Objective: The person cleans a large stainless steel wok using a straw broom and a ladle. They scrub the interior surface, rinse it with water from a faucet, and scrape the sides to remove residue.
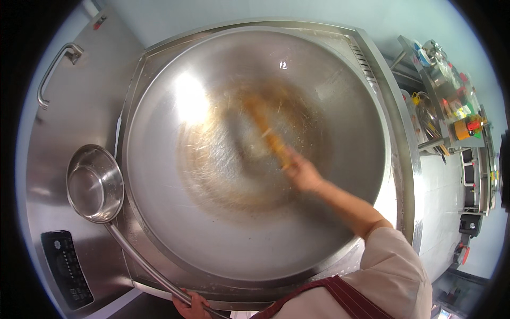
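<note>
A large steel wok (167,243) takes up most of the head view, with a little water and a brownish ring of residue around its bottom. Inside it, my right hand (303,172) grips a yellow-brown wok brush (275,143). Motion blurs the far end of the brush, so whether it touches the metal is unclear. At the bottom edge, my left hand (192,306) is closed around the long handle of a steel ladle (95,183). The ladle's deep round bowl is beyond the wok's left rim, against or in front of a steel panel.
The wok sits in a steel stove surround (402,159). On the left, the steel panel (95,71) carries a bar handle (55,71) and a black control panel (67,269). Shelves (432,143) with bottles and utensils stand to the right, beside a tiled floor (440,187).
</note>
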{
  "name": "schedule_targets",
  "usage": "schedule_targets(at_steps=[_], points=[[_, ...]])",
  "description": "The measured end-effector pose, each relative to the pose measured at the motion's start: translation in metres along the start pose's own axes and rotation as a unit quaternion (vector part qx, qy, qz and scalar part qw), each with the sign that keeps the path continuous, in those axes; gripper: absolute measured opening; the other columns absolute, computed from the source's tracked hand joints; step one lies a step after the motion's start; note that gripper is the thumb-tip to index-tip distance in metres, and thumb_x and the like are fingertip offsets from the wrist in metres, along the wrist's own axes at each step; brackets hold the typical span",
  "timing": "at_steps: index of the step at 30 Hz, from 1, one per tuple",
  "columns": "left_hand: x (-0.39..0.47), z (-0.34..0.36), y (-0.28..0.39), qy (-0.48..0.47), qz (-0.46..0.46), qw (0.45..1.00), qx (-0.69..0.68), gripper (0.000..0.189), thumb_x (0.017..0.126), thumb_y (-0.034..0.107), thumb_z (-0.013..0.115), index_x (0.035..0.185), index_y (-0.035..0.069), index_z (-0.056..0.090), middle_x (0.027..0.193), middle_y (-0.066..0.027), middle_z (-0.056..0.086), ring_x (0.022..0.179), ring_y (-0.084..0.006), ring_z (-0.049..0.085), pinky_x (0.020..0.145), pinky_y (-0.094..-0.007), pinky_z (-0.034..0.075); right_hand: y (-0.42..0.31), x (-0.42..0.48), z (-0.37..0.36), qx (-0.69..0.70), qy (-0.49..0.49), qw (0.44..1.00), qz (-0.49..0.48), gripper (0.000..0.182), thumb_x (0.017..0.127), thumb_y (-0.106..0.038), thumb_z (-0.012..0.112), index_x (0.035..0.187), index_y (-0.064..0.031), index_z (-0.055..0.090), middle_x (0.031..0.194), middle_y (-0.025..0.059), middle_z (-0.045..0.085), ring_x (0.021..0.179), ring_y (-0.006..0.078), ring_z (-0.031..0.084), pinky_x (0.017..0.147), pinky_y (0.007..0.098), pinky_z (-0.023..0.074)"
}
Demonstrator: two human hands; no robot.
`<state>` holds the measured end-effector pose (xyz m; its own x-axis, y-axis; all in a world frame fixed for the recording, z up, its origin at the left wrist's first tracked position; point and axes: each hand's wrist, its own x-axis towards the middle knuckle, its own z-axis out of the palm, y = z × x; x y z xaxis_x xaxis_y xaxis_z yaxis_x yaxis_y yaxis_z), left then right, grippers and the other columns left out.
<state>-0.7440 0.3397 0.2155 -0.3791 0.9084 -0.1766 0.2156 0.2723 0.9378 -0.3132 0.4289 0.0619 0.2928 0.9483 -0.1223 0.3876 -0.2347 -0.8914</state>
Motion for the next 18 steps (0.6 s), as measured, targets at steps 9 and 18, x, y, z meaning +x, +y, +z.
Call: schedule_targets(at_steps=[9,18], points=[[-0.009,0.014,0.015,0.046,-0.016,0.998,0.034,0.033,0.076,-0.005,0.047,0.109,0.000,0.041,0.067,-0.0035,0.044,0.042,-0.0088,0.040,0.037,-0.0208,0.038,0.045,-0.004,0.130,-0.167,-0.259,0.942,0.136,0.049,0.091,-0.040,0.037,0.137,-0.0214,0.034,0.108,0.0238,0.057,0.094,0.0372,0.058,0.083,0.0417,0.0456],[0.001,0.005,-0.014,0.027,0.040,0.999,-0.019,0.035,0.075,-0.006,0.046,0.109,0.001,0.041,0.067,-0.0051,0.044,0.040,-0.0109,0.040,0.035,-0.0220,0.035,0.100,0.029,-0.169,-0.345,0.284,0.886,0.127,0.069,0.082,-0.024,0.057,0.141,-0.0312,0.021,0.077,0.0262,0.059,0.074,0.0412,0.060,0.069,0.0475,0.0475]])
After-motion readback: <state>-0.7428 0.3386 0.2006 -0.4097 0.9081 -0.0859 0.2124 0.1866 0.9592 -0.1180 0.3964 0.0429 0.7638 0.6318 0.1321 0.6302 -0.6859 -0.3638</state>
